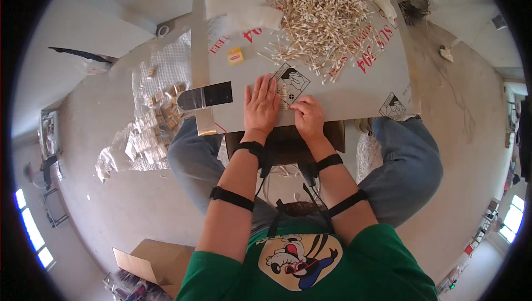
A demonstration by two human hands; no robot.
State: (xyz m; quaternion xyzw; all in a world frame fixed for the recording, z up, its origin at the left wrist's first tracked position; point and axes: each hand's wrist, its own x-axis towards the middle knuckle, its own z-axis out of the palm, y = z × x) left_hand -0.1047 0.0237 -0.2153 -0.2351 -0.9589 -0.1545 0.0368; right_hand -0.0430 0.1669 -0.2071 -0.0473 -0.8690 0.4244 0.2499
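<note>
My left hand [261, 104] lies flat on the sheet-covered table top [343, 104], its fingers stretched out. Beside its fingers is a small row of cotton swabs [283, 97], partly hidden by the hand. At the right end of that row my right hand [308, 117] is closed, thumb and forefinger drawn together in a pinch. Whatever is between those fingertips is too small to make out. A large heap of loose cotton swabs [324, 18] covers the far middle of the table, above both hands.
Translucent bags [235, 1] lie at the far left of the table, and a small yellow box [235, 55] nearer. A dark flat strip [205, 96] juts past the left edge. Bubble wrap [160, 68] with several small packs is on the floor, left. A cardboard box [158, 262] stands behind.
</note>
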